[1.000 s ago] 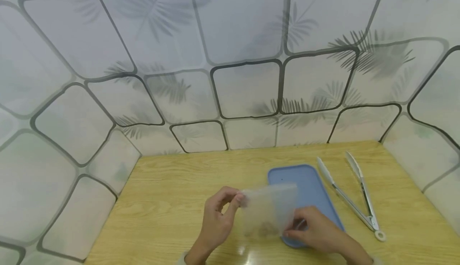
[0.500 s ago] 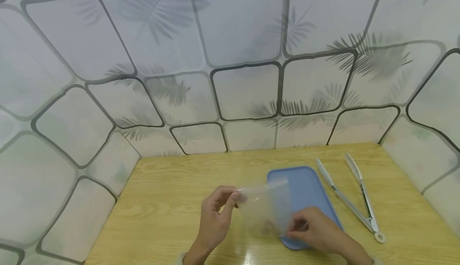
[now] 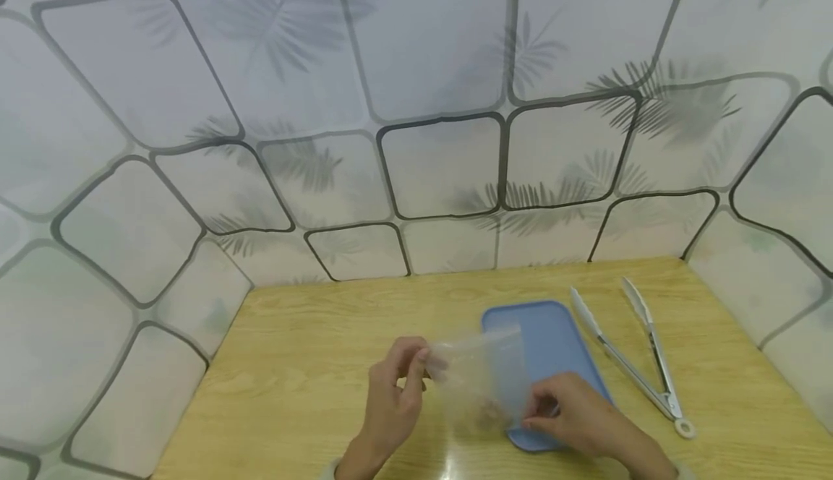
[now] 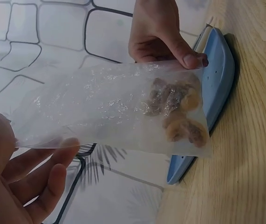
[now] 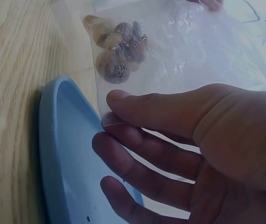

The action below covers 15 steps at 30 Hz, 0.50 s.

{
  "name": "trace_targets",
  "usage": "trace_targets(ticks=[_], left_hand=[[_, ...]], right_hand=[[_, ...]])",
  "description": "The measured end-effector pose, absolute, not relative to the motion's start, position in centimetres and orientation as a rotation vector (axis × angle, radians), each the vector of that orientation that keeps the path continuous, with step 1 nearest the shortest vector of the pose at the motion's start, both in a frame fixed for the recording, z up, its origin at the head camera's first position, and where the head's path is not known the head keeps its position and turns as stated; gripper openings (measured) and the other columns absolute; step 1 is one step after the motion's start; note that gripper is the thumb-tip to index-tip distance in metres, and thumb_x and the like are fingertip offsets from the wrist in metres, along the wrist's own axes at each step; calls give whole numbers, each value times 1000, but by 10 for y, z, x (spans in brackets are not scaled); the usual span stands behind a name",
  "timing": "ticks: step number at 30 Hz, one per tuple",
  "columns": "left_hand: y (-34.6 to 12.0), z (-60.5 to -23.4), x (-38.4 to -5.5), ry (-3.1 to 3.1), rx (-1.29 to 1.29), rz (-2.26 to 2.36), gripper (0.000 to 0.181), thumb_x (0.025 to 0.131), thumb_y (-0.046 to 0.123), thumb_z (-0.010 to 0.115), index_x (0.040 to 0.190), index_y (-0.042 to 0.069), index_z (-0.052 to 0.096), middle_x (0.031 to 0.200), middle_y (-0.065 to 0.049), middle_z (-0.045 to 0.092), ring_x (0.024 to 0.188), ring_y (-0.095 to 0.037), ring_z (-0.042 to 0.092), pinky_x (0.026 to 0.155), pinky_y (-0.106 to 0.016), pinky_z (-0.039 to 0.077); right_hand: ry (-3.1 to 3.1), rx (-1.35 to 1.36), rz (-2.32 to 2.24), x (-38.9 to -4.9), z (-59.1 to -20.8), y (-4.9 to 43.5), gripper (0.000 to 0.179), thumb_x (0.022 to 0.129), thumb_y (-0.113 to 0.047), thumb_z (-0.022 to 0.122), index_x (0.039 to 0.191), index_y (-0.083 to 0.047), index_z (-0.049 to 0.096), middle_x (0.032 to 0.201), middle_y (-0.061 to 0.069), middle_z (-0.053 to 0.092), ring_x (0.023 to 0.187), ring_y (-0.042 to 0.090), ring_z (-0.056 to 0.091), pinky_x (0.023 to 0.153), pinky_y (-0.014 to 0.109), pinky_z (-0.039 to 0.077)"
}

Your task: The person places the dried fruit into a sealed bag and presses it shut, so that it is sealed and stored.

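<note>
Between my two hands hangs a translucent plastic bag [image 3: 481,375], held upright over the table beside the blue tray. Several brown and yellowish lumps [image 4: 174,107] that look like dried fruit or mushrooms lie in its bottom. My left hand [image 3: 398,393] pinches the upper left corner of the bag between thumb and fingers. My right hand [image 3: 573,415] pinches the lower right corner with thumb and forefinger. In the right wrist view its other fingers [image 5: 146,182] curve loosely below that corner.
A blue tray [image 3: 549,343] with small dark crumbs lies behind and under the right hand. Metal tongs [image 3: 660,364] rest spread on the wooden table [image 3: 293,364], right of the tray. Patterned walls [image 3: 442,169] border the table at the back and sides.
The bag's top right corner has shifted left and its face has turned slightly. The right hand has moved a little right along with the lower corner; both hands keep their hold.
</note>
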<state>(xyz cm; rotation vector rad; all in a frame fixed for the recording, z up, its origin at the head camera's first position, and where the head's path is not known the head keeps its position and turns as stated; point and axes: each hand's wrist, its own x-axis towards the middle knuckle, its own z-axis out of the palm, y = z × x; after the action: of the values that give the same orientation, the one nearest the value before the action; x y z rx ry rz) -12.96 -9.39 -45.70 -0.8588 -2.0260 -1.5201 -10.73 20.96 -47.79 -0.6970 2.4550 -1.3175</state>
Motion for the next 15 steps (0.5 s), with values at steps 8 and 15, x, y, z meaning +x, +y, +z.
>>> trace_targets(ticks=[8, 15], left_hand=[[-88, -462, -128, -2026, -973, -1594, 23, 106, -17, 44, 111, 2, 54, 84, -17, 79, 65, -17, 75, 59, -28, 61], [-79, -466, -122, -1990, -1066, -1661, 25, 107, -18, 41, 116, 0, 54, 87, -17, 79, 68, -19, 78, 63, -25, 62]], right_hand=[[2483, -756, -1304, -108, -478, 210, 11, 93, -23, 87, 91, -21, 77, 88, -16, 75, 81, -5, 67, 70, 23, 59], [2537, -871, -1495, -105, -474, 207, 20, 97, -22, 84, 116, -19, 76, 107, -6, 79, 98, -1, 69, 80, 29, 63]])
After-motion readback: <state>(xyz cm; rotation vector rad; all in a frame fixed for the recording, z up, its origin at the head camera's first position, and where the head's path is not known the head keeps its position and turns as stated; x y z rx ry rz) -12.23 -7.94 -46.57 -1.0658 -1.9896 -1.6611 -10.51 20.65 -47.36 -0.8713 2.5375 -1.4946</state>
